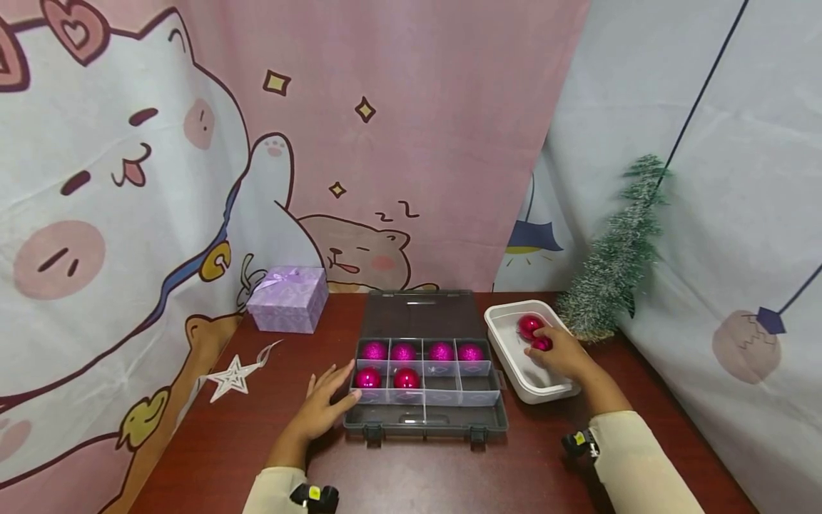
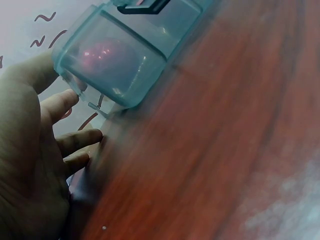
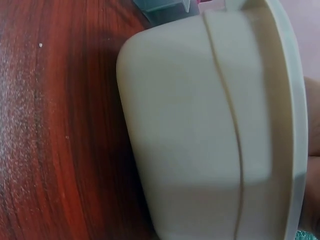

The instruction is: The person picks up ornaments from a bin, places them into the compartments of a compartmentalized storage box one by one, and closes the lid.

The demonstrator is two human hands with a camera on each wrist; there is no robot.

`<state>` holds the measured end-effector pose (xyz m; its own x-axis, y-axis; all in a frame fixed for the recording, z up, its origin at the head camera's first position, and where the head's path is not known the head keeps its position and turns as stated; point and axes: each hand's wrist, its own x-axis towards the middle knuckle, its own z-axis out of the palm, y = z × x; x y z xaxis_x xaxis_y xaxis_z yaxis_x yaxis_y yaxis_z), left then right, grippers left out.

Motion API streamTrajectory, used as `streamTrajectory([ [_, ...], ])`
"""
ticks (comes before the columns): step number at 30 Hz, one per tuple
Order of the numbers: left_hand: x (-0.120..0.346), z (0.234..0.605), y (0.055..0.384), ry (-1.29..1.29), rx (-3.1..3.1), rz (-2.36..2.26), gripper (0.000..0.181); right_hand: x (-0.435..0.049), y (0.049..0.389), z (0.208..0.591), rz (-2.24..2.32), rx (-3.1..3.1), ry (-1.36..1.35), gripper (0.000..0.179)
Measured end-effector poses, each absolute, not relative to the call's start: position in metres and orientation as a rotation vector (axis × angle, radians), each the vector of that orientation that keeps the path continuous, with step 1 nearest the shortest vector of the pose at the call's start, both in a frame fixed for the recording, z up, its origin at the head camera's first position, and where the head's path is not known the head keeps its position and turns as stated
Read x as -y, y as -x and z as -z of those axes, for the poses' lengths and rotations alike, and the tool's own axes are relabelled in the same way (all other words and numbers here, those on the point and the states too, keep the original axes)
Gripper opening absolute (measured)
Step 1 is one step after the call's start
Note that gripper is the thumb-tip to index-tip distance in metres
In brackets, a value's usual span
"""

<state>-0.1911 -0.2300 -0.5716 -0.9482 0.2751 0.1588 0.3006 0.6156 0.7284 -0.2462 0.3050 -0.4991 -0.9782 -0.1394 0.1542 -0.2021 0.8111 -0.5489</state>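
Observation:
My left hand (image 1: 323,405) rests at the left side of a grey compartment box (image 1: 425,421), fingers extended and thumb by its front-left corner. In the left wrist view, that hand (image 2: 30,130) is beside the see-through box wall (image 2: 115,70). The box lid (image 1: 420,314) lies back. Several glittery magenta baubles (image 1: 440,351) fill the back row; two shiny red baubles (image 1: 368,378) sit in the middle row. Over on the right, my right hand (image 1: 565,355) reaches into a white tub (image 1: 511,368) and grips a red bauble (image 1: 542,344). Another red bauble (image 1: 530,326) lies just behind it.
A lilac gift box (image 1: 289,300) stands at the back left, with a white star ornament (image 1: 232,378) in front of it. A frosted miniature tree (image 1: 610,264) rises behind the tub. Printed curtains (image 1: 449,143) close off the table's back and sides.

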Motion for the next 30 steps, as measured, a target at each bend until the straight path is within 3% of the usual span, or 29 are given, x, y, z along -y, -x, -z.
streamTrajectory([
  [11, 0.229, 0.571, 0.191, 0.502, 2.771, 1.261, 0.071, -0.307, 0.255, 0.506, -0.917, 2.885, -0.383, 0.052],
  [18, 0.228, 0.575, 0.187, 0.538, 2.679, 1.277, 0.069, -0.308, 0.261, 0.517, -0.837, 2.902, -0.283, 0.047],
  [30, 0.228, 0.572, 0.19, 0.481, 2.793, 1.261, 0.071, -0.306, 0.24, 0.499, -1.071, 2.772, -0.34, 0.047],
])
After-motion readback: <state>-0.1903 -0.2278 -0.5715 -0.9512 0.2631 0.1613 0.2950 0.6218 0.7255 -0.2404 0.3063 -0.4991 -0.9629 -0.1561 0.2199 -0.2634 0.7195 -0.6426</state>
